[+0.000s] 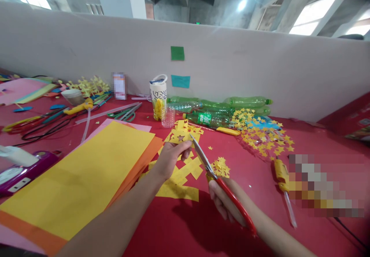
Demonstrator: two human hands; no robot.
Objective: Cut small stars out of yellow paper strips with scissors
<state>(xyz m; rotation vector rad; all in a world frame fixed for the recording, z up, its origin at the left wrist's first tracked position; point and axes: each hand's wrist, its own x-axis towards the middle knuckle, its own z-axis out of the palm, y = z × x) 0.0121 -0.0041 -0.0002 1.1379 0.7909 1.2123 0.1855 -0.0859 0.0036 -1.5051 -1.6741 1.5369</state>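
My left hand (170,160) pinches a piece of yellow paper (189,136) that has a star-shaped hole in it. My right hand (224,197) is wrapped round a pair of red-handled scissors (201,154). The blades point up and left, and their tips reach the paper beside my left thumb; whether they touch it I cannot tell. A small heap of yellow paper stars (221,167) lies just beyond my right hand, with a single star (210,147) apart from it. Yellow paper scraps (180,192) are spread below and beyond my left hand.
Yellow sheets (95,172) over orange and pink ones lie left. Behind stand a patterned cup (158,95) and green plastic bottles (214,106) against a white partition (115,44). More stars (257,131) and a yellow glue gun (281,174) lie right; a purple power strip (34,172), left.
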